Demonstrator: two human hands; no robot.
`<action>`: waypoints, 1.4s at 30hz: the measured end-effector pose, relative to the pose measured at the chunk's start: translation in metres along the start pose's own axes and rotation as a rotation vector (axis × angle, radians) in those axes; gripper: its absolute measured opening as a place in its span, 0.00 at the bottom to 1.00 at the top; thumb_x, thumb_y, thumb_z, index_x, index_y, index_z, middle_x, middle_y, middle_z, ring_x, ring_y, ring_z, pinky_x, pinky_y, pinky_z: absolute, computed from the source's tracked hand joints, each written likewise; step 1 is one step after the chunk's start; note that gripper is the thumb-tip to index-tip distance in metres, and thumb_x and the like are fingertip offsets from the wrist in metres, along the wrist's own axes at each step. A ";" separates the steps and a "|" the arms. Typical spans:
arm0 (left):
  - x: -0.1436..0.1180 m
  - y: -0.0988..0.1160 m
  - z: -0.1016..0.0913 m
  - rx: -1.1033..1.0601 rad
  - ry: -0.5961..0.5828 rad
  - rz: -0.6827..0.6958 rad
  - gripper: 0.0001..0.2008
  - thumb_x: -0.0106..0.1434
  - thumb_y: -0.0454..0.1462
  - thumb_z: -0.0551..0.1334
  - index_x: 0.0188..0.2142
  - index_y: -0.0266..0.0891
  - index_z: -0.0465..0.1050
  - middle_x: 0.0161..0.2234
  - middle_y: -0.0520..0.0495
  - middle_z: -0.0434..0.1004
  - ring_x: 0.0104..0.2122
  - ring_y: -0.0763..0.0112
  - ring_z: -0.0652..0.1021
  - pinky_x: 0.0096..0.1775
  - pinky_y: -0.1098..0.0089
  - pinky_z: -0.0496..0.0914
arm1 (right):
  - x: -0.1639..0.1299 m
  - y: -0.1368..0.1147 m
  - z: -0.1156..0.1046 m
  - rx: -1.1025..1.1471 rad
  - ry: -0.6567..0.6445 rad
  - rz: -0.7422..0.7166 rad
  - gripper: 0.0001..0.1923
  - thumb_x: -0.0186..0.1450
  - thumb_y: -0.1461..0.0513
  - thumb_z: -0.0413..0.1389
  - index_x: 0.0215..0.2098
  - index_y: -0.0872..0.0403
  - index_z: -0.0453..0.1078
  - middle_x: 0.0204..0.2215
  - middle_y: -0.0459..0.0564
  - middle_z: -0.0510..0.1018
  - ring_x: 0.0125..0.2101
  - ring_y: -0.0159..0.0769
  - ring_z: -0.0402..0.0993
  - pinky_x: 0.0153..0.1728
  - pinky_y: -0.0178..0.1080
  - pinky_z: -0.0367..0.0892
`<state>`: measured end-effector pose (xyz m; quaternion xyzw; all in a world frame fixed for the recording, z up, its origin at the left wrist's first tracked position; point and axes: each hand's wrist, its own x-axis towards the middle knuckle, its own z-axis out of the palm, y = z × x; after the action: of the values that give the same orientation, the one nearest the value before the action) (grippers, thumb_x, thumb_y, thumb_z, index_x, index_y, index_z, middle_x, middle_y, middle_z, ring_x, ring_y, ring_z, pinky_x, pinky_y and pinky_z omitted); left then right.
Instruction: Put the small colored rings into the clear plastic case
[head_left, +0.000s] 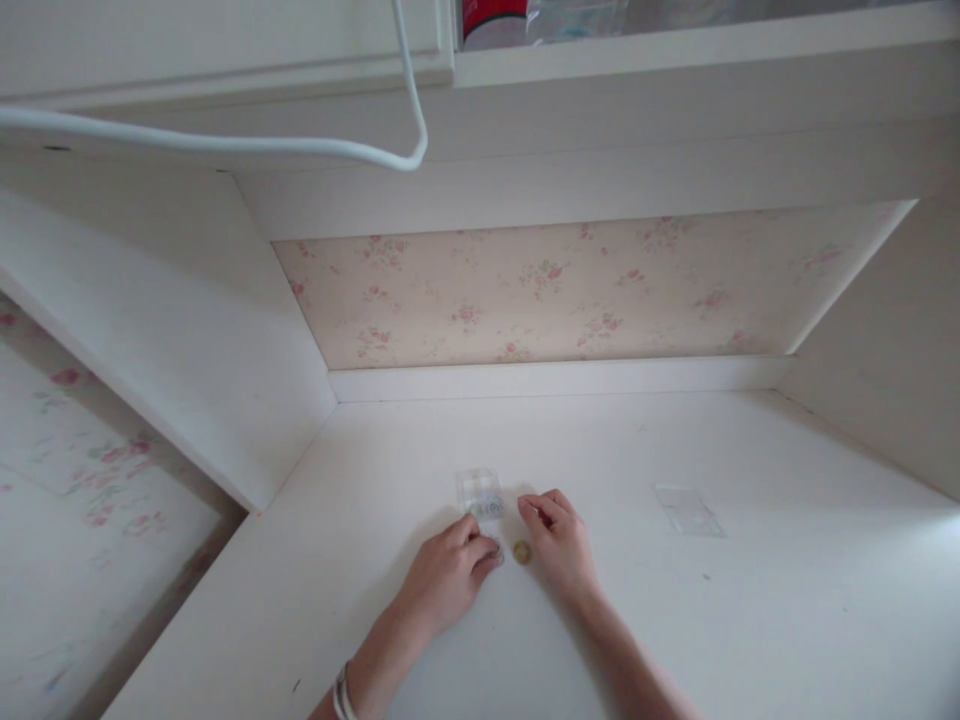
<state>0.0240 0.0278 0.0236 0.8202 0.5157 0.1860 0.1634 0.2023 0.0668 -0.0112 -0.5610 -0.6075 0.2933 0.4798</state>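
Both of my hands rest on a white desk top [750,620]. My left hand [448,575] has its fingers curled, the fingertips touching the near edge of a small clear plastic box [480,493]. My right hand [559,540] lies just to the right of the box, fingers bent and pinched together; whether it holds something tiny is unclear. A small round gold-coloured object [522,552], like a coin, lies on the desk between the two hands, touching neither clearly.
A flat clear plastic piece [688,510] lies on the desk to the right. Floral wallpaper [570,290] backs the alcove under a white shelf [675,50]. A white cable [225,145] hangs overhead. The desk's left edge drops beside a white side panel [165,350].
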 end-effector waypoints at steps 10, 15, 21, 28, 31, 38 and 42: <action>-0.003 -0.001 0.000 -0.198 -0.007 -0.054 0.07 0.61 0.38 0.58 0.33 0.44 0.75 0.36 0.50 0.73 0.34 0.71 0.75 0.39 0.72 0.68 | -0.001 -0.001 0.001 -0.006 -0.010 -0.013 0.17 0.64 0.53 0.49 0.31 0.53 0.76 0.28 0.48 0.71 0.26 0.32 0.67 0.28 0.35 0.62; -0.004 0.000 -0.001 -0.286 0.019 -0.097 0.08 0.62 0.40 0.58 0.32 0.44 0.76 0.34 0.49 0.72 0.33 0.71 0.74 0.38 0.72 0.68 | -0.002 0.000 0.001 -0.015 -0.011 -0.027 0.17 0.64 0.53 0.49 0.31 0.53 0.76 0.27 0.49 0.71 0.26 0.33 0.67 0.27 0.35 0.62; 0.009 -0.007 -0.017 -0.244 0.174 -0.130 0.11 0.64 0.41 0.55 0.34 0.42 0.75 0.33 0.47 0.72 0.33 0.70 0.73 0.37 0.71 0.67 | -0.006 -0.004 0.000 -0.041 -0.067 -0.067 0.16 0.65 0.53 0.49 0.32 0.52 0.76 0.26 0.48 0.70 0.25 0.32 0.66 0.26 0.35 0.61; 0.050 -0.035 -0.034 -0.027 0.308 -0.228 0.11 0.62 0.39 0.55 0.34 0.41 0.76 0.32 0.48 0.71 0.33 0.71 0.73 0.39 0.71 0.66 | -0.020 -0.018 -0.008 -0.235 -0.297 -0.360 0.12 0.65 0.58 0.50 0.33 0.49 0.75 0.29 0.47 0.73 0.31 0.32 0.68 0.36 0.37 0.58; 0.059 -0.041 -0.031 0.048 0.266 -0.269 0.11 0.62 0.38 0.55 0.33 0.42 0.76 0.33 0.49 0.71 0.32 0.72 0.73 0.38 0.71 0.65 | -0.022 -0.023 -0.011 -0.317 -0.381 -0.430 0.09 0.64 0.59 0.52 0.35 0.48 0.75 0.30 0.47 0.73 0.32 0.33 0.68 0.37 0.38 0.56; 0.039 -0.046 -0.026 -0.120 0.305 -0.198 0.13 0.64 0.39 0.52 0.37 0.40 0.75 0.34 0.47 0.72 0.33 0.71 0.74 0.38 0.72 0.67 | -0.024 -0.022 -0.009 -0.381 -0.390 -0.501 0.09 0.63 0.61 0.53 0.32 0.48 0.76 0.28 0.47 0.73 0.31 0.33 0.67 0.37 0.38 0.55; 0.006 -0.032 -0.019 -0.248 0.322 -0.221 0.12 0.64 0.41 0.53 0.39 0.40 0.73 0.35 0.47 0.72 0.31 0.71 0.73 0.35 0.71 0.67 | -0.024 -0.023 -0.009 -0.367 -0.367 -0.504 0.09 0.63 0.62 0.52 0.30 0.49 0.75 0.28 0.47 0.72 0.31 0.33 0.67 0.37 0.37 0.55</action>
<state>-0.0077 0.0481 0.0264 0.6920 0.5951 0.3576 0.1980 0.1991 0.0372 0.0060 -0.4084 -0.8453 0.1479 0.3112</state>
